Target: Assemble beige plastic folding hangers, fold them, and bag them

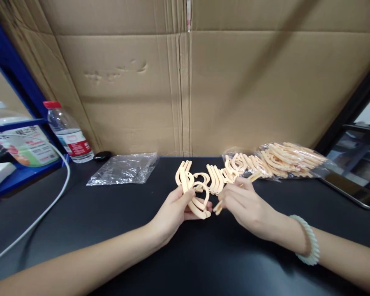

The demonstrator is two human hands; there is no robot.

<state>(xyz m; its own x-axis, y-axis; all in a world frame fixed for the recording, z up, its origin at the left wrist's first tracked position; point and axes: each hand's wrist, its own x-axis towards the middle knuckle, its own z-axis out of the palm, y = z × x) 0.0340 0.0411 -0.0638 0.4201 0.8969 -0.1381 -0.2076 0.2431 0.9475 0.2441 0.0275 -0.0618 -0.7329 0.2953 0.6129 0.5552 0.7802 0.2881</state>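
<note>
My left hand (179, 207) is closed on beige plastic hanger parts (197, 209), a curved arm and a rounded hook among them. To its right, my right hand (245, 205) is closed on slim beige hanger pieces (218, 207), whose ends stick out past the fingers; motion blurs them a little. The two hands are close but apart. Just beyond them, curved hanger arms (215, 179) lie side by side on the black table (185, 263). A hook-shaped piece (203, 177) rests beside those arms.
Clear bags of beige hanger parts (290, 160) lie at the back right, near a dark-screened device (354, 168). A flat plastic bag (123, 168) is at the back left. Further left are a water bottle (70, 135), a white cable (54, 205) and a blue shelf (15, 176). Cardboard (126, 94) stands behind.
</note>
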